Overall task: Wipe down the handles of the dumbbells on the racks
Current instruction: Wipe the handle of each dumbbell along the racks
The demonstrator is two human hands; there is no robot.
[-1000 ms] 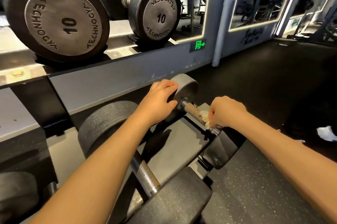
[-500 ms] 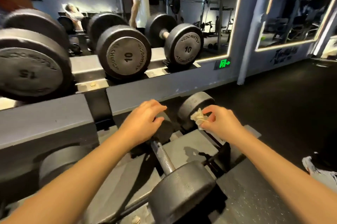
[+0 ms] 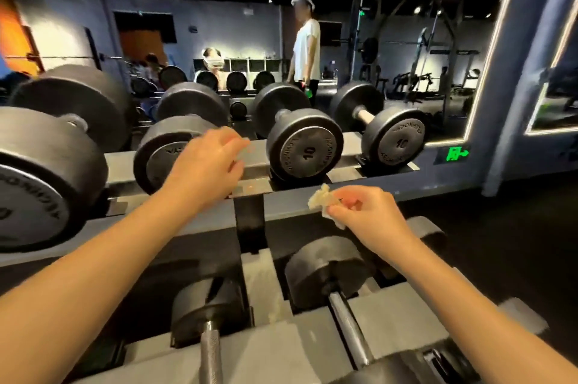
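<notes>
Head view, grey rack (image 3: 272, 349), mirrored wall (image 3: 406, 48), right fingers (image 3: 350, 200) pinching cloth (image 3: 320, 197), left fingers (image 3: 233, 145) loose.

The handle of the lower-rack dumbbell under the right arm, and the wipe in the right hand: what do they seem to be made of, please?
Handle: looks like bare steel, silvery grey with a bright glint along it. Wipe, pinched in the right hand: probably paper tissue or thin cloth, off-white, crumpled, matte; blur leaves it open.
</notes>
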